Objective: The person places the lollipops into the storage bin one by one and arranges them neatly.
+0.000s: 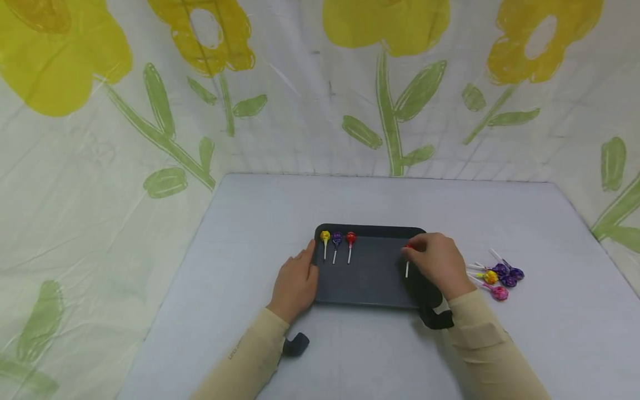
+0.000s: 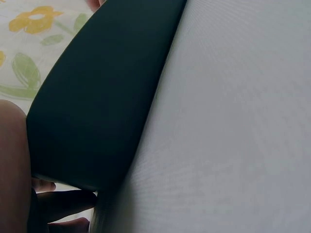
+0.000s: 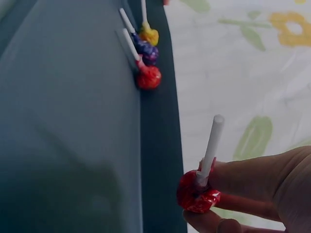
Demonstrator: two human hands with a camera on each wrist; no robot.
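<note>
My right hand (image 1: 434,261) pinches a red-wrapped lollipop (image 3: 198,191) by its candy end over the right part of the dark tray (image 1: 365,283). In the head view its white stick (image 1: 407,270) points down toward me, and the fingers cover most of the wrapper. My left hand (image 1: 296,283) rests against the tray's left side with the fingers extended along the rim. Three lollipops lie in a row in the tray's far left corner: yellow (image 1: 325,235), purple (image 1: 337,239) and red (image 1: 351,238), sticks toward me.
To the right of the tray, a loose pile on the white table (image 1: 250,222) holds several purple lollipops (image 1: 509,280), a yellow one (image 1: 491,276) and a pink one (image 1: 499,293). A flower-printed curtain (image 1: 310,111) hangs behind the table and along its sides.
</note>
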